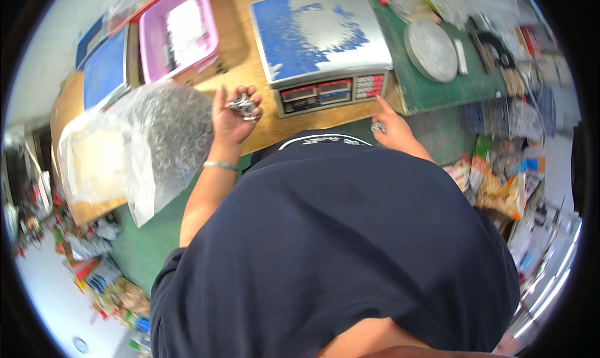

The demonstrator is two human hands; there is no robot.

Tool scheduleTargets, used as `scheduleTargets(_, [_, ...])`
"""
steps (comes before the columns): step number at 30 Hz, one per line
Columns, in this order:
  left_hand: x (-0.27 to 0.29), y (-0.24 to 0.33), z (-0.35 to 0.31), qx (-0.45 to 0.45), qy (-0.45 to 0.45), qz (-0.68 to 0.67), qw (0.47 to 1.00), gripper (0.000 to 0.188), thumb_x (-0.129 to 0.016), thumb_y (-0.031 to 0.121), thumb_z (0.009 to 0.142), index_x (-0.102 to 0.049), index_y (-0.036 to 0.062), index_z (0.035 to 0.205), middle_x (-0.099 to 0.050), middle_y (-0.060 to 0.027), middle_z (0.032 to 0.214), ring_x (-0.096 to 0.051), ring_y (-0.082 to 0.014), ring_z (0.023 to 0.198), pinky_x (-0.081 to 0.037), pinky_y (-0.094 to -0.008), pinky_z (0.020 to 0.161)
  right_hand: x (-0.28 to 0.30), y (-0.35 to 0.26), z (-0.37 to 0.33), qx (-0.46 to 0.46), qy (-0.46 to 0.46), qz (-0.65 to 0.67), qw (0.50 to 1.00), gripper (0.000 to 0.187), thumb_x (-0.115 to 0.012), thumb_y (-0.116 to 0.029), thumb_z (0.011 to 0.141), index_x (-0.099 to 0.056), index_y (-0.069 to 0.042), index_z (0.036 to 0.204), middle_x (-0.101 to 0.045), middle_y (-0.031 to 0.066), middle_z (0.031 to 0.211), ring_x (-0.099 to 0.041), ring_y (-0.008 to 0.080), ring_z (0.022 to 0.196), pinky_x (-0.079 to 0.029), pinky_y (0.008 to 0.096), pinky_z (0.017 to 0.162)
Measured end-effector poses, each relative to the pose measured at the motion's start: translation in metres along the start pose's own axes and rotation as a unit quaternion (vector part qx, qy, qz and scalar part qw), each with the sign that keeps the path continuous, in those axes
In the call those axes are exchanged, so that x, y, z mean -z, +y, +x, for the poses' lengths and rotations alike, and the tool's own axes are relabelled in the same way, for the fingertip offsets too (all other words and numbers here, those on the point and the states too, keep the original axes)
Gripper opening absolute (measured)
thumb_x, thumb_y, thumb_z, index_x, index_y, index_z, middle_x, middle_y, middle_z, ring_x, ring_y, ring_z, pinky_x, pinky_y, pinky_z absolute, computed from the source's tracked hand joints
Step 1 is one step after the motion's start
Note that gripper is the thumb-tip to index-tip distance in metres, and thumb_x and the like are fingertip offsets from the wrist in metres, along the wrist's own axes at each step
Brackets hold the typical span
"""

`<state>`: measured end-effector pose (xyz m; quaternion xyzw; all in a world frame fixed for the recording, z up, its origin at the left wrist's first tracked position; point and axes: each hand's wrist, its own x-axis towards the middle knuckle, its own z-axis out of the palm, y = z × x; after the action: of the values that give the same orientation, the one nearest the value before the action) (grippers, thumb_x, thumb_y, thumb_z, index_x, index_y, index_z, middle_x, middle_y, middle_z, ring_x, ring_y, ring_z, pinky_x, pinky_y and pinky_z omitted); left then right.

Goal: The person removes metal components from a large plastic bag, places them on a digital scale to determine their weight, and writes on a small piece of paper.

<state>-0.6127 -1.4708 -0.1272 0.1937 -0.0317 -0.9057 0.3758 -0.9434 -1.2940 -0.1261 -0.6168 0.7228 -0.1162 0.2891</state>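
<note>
A digital weighing scale (292, 75) with a worn blue and silver pan stands on the wooden table in front of me. Palm up at its left, my left hand (231, 128) holds a small pile of shiny metal parts (244, 106), its fingers curled up around them. My right hand (396, 133) has its index finger stretched to the scale's keypad (369, 87), at or touching the lower red keys. More small shiny metal parts (378, 127) sit in that hand's curled fingers. The exact kind of part is too small to tell.
A large clear plastic bag (169, 130) full of small metal pieces lies left of my left hand. Behind it are a pink tub (150, 42) and a blue-topped scale (105, 77). A round grey disc (431, 50) lies on the green surface at right.
</note>
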Motion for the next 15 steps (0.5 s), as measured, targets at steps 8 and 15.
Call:
scheduleTargets(8, [0.029, 0.006, 0.048, -0.046, 0.181, 0.386, 0.903, 0.038, -0.050, 0.004, 0.070, -0.056, 0.0027, 0.108, -0.053, -0.0042, 0.063, -0.046, -0.0118, 0.047, -0.038, -0.0233, 0.041, 0.032, -0.004, -0.012, -0.053, -0.078, 0.003, 0.996, 0.022, -0.058, -0.006, 0.061, -0.058, 0.000, 0.081, -0.028, 0.0179, 0.135, -0.051, 0.0320, 0.104, -0.043, 0.0318, 0.078])
scheduleTargets(15, [0.023, 0.026, 0.071, 0.089, 0.120, 0.570, 0.808, 0.058, -0.052, 0.004, 0.065, -0.050, 0.0201, 0.120, -0.047, 0.0000, 0.055, -0.040, -0.0093, 0.040, -0.032, -0.0236, 0.036, 0.051, -0.021, -0.005, -0.103, -0.083, 0.016, 0.991, 0.024, -0.055, -0.004, 0.061, -0.059, 0.002, 0.084, -0.027, 0.0205, 0.136, -0.042, 0.0320, 0.116, -0.040, 0.0297, 0.085])
